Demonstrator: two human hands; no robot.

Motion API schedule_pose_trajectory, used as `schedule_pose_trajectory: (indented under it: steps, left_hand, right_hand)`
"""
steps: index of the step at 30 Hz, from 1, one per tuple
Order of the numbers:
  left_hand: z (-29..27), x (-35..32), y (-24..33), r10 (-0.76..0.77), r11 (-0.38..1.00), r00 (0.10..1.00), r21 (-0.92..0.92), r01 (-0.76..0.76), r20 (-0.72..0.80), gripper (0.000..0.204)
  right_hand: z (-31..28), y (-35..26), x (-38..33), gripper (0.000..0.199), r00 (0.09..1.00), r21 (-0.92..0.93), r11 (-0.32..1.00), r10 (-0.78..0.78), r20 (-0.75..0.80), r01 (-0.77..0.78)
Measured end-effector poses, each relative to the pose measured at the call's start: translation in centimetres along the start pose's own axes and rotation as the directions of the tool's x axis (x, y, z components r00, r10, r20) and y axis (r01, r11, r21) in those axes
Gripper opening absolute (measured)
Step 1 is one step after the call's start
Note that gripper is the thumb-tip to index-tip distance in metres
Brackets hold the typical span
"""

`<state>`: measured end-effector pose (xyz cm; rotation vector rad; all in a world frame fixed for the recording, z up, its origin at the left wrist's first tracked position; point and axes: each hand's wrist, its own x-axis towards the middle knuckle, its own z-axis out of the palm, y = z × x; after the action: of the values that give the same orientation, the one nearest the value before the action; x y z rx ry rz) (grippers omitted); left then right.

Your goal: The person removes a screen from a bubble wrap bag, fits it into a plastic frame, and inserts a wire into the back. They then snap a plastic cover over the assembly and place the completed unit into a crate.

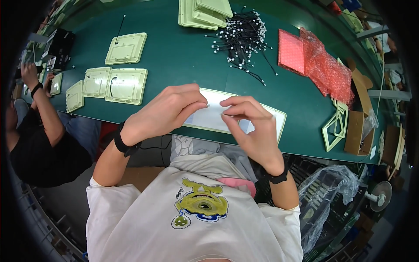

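Pale-green rectangular plastic panel (275, 117) lying flat on the green surface (183, 52) beneath both grips; left hand (161, 114) and right hand (251, 126) each pinch its clear film (209, 115) at thumb and forefinger; wrists raised, fingers curled; peeling is best kept low and even, the panel held flat.

Flat pale-green panel (266, 114) at table edge

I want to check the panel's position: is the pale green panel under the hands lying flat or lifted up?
Flat. The pale green panel rests on the green table at its near edge, both hands over it.
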<state>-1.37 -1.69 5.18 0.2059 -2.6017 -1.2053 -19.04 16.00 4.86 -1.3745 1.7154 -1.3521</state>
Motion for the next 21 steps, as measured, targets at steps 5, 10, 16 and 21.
schedule_pose_trajectory:
  steps: [5, 10, 16, 21]
  left_hand:
    - [0.4, 0.1, 1.6, -0.067, 0.998, 0.996, 0.008, 0.066, 0.051, 0.008]
    - [-0.8, 0.7, 2.8, -0.261, 0.955, 0.93, -0.074, 0.289, 0.257, 0.013]
    - [-1.2, -1.2, -0.4, -0.408, 0.379, 0.859, -0.799, 0.466, 0.308, 0.032]
    - [2.1, -2.3, -1.9, -0.353, 0.053, 0.916, -0.973, 0.225, 0.192, 0.046]
  right_hand:
    - [1.5, 0.0, 0.5, 0.013, 0.993, -0.063, 0.991, -0.122, -0.001, 0.121]
    - [1.5, 0.2, 0.5, 0.013, 0.993, -0.037, 0.994, -0.101, 0.052, 0.103]
    - [0.5, 1.2, -0.4, 0.013, 0.94, 0.524, 0.781, 0.295, 0.17, -0.339]
    - [0.2, 1.7, -0.7, 0.01, 0.918, 0.748, 0.543, 0.319, 0.237, -0.382]
